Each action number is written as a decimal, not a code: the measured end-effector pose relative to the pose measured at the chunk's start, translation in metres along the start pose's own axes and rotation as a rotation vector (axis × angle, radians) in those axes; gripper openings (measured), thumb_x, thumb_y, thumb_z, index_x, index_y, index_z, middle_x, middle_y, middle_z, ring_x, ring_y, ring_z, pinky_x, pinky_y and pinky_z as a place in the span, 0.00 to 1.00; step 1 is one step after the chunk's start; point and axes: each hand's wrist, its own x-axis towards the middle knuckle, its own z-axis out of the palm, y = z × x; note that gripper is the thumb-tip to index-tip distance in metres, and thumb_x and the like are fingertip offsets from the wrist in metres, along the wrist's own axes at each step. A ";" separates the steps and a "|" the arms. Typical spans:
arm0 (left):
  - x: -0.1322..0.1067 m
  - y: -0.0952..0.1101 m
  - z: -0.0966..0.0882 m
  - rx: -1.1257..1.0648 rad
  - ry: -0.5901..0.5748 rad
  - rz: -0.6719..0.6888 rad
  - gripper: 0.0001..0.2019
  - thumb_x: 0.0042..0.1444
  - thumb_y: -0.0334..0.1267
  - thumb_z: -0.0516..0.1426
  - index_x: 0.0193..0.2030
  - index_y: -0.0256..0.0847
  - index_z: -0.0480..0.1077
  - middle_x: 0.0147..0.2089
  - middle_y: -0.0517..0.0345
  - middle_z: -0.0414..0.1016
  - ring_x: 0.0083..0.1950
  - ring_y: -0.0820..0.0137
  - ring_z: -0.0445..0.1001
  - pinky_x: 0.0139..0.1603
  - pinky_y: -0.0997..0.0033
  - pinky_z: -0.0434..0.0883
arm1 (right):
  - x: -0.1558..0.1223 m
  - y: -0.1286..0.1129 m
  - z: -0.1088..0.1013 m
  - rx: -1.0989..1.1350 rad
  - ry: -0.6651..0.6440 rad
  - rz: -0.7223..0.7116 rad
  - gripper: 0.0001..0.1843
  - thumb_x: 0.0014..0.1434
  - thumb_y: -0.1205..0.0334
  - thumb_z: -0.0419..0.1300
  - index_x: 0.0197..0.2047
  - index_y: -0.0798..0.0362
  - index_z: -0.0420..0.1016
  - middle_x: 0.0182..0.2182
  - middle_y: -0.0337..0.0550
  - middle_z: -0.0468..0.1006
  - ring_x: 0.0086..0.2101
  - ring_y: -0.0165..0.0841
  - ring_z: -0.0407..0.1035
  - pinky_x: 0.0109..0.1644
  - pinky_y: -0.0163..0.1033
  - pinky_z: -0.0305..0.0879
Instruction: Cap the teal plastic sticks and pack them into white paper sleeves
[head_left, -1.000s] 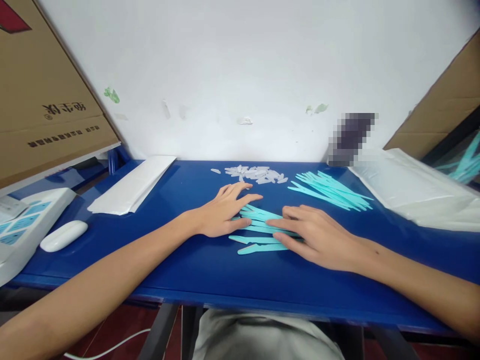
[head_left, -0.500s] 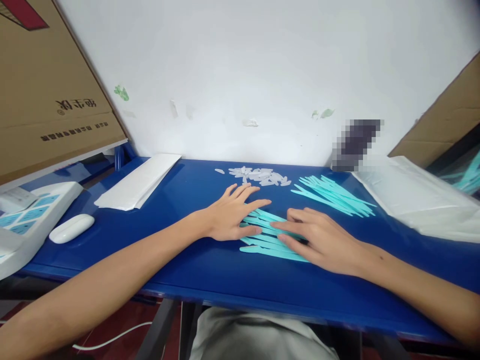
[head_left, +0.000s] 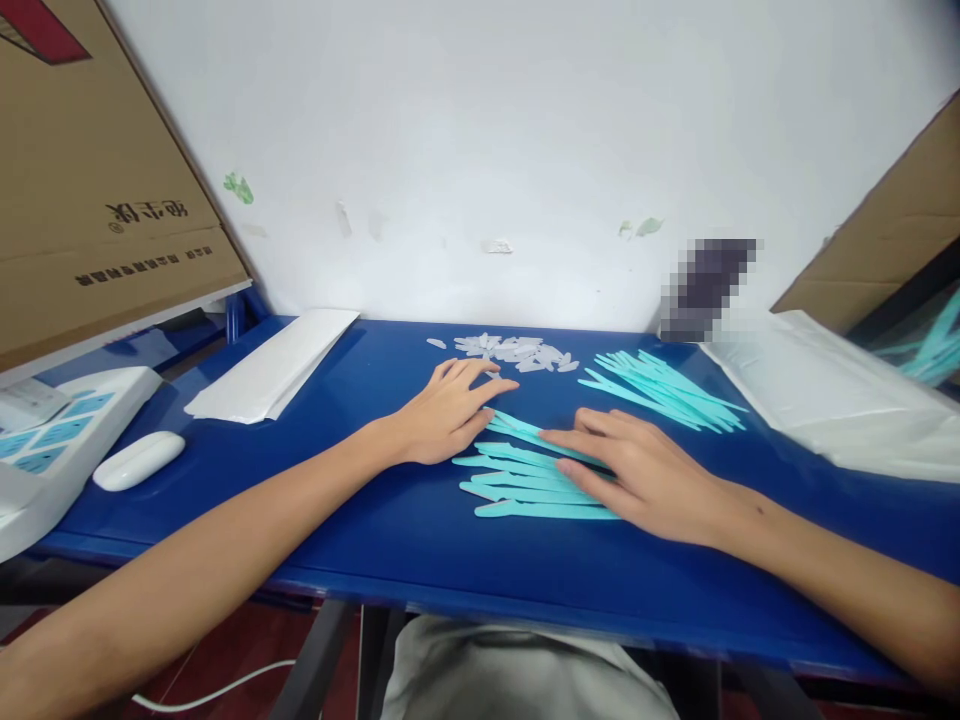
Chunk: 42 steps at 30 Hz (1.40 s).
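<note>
Several flat turquoise plastic strips (head_left: 517, 480) with notched ends lie fanned side by side on the blue table (head_left: 360, 540). My left hand (head_left: 446, 412) is open with its fingers spread, the thumb at the left tips of the farthest strips. My right hand (head_left: 645, 475) lies over the right ends of the strips, index finger and thumb stretched out and apart, the other fingers curled. It covers those ends. Beyond my left hand is a scatter of small translucent white pieces (head_left: 517, 352).
A second heap of turquoise strips (head_left: 664, 393) lies to the right, beside clear plastic bags (head_left: 840, 390). On the left are a folded white sheet (head_left: 270, 368), a white earbud-type case (head_left: 139, 461), a power strip (head_left: 82, 440) and a large cardboard box (head_left: 112, 150). A white wall stands behind.
My left hand has drawn back slightly to the left, uncovering more strip ends. The nearer strips have shifted left and a gap now separates them from the farthest ones. My right hand has barely moved.
</note>
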 end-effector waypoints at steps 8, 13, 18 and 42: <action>0.001 -0.003 0.003 -0.062 0.058 -0.066 0.24 0.74 0.46 0.40 0.70 0.45 0.61 0.68 0.43 0.62 0.71 0.53 0.57 0.71 0.43 0.53 | 0.001 -0.001 0.000 -0.006 -0.019 0.037 0.26 0.75 0.49 0.44 0.59 0.51 0.77 0.34 0.44 0.71 0.32 0.34 0.67 0.38 0.42 0.58; 0.002 -0.001 0.002 -0.054 0.110 -0.123 0.23 0.74 0.43 0.40 0.67 0.44 0.65 0.65 0.45 0.66 0.69 0.54 0.60 0.71 0.43 0.54 | 0.001 -0.002 0.000 0.014 -0.054 0.044 0.27 0.75 0.47 0.43 0.60 0.49 0.77 0.34 0.43 0.71 0.32 0.34 0.66 0.38 0.42 0.57; 0.002 -0.003 0.006 -0.028 0.050 -0.129 0.22 0.72 0.44 0.44 0.68 0.43 0.64 0.66 0.43 0.65 0.69 0.52 0.59 0.71 0.41 0.53 | 0.001 -0.001 0.000 0.024 -0.102 0.021 0.28 0.74 0.46 0.42 0.60 0.48 0.76 0.34 0.43 0.71 0.33 0.35 0.65 0.39 0.43 0.57; 0.003 0.006 0.010 -0.057 0.001 -0.124 0.32 0.69 0.63 0.46 0.72 0.47 0.60 0.70 0.42 0.61 0.72 0.48 0.56 0.70 0.37 0.51 | 0.002 -0.003 0.000 0.018 -0.082 0.102 0.28 0.75 0.48 0.41 0.64 0.47 0.74 0.36 0.44 0.70 0.32 0.35 0.66 0.36 0.42 0.59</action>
